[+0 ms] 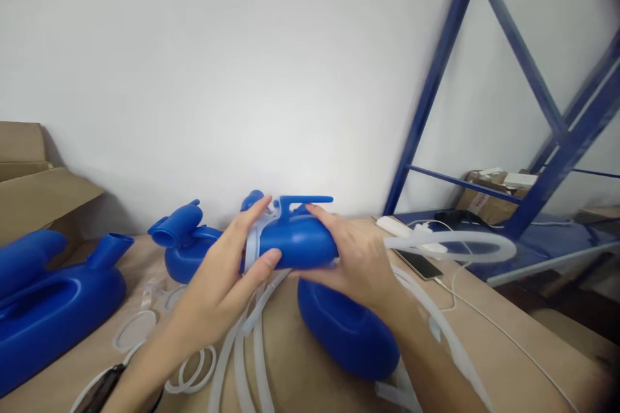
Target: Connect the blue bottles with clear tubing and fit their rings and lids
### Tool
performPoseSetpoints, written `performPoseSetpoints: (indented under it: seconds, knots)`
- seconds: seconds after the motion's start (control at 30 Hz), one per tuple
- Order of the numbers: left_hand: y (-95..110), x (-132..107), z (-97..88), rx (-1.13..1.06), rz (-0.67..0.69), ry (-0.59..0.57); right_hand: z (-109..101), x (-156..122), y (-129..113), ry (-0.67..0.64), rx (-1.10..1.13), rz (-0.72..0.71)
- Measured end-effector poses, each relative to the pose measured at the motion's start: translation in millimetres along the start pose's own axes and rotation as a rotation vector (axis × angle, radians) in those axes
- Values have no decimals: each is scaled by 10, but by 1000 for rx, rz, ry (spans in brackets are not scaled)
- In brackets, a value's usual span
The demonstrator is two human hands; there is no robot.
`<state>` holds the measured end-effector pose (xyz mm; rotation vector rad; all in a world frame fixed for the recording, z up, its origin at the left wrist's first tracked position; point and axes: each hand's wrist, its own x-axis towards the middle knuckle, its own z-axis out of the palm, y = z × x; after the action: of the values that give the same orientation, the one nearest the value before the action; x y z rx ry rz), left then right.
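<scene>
A plain white wall (242, 45) fills the upper half. At the right stands a blue steel rack (557, 122) with slanted braces, and a small carton (489, 200) sits on its shelf. Below runs the desk (300, 368), covered in matt brown board. An open cardboard box (33, 193) stands at its far left.

Three glossy blue plastic bottles lie on the desk. The large bottle (53, 310) at the left has a moulded slot handle and an angled neck. The rounded bottle (343, 329) lies just under the right forearm. The rear bottle (184, 251), with a wide tubular mouth, lies behind the left hand.

The blue plastic piece (298, 239) is held above the desk at the centre, between both hands. It is smooth and bulbous, with a flat tab on top and a translucent white collar (250, 255) round its left end. The left hand (217, 287) has its grip closed on that collar end, thumb beneath and fingers over the top. The right hand (361, 261) has its grip wrapped round the other end, with its index finger lying along the top.

Milky, flexible tubes (242, 361) trail from under the hands toward the near edge, and one tube loop (484, 242) arcs at the right. Pale flat rings (133, 332) lie near the left forearm. A dark phone (421, 264), a white power strip (402, 229) and a thin white cable (504, 335) lie to the right.
</scene>
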<state>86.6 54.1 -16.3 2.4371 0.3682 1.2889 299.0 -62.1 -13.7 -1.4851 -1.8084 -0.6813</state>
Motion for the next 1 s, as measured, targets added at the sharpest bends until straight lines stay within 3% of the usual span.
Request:
performPoseSetpoints:
  seconds: [0.13, 0.23, 0.3, 0.4, 0.5, 0.6, 0.7, 0.83, 1.0]
  knots:
    - [-85, 102, -120, -83, -248, -21, -325, 46, 224, -41, 76, 16]
    - [-170, 139, -228, -69, -371, 13, -645, 122, 410, -130, 4, -7]
    - [-236, 147, -287, -1, -323, 28, -849, 146, 483, -251, -70, -16]
    - [-317, 147, -315, 93, -67, 2, -1013, -31, 478, -504, -66, 90]
    - [-313, 125, -206, 180, 246, -64, -875, -551, 398, -732, 1, 254]
    - [-219, 70, 46, 224, 501, -131, -492, -1196, 364, -653, 86, 424]
    - [-108, -10, 332, 262, 647, -259, -92, -1623, 417, -446, 263, 644]
    - [-54, -135, 617, 404, 782, -285, 175, -1742, 516, -278, 391, 750]
    - [-140, -234, 917, 508, 865, -175, 119, -1680, 490, -229, 506, 707]
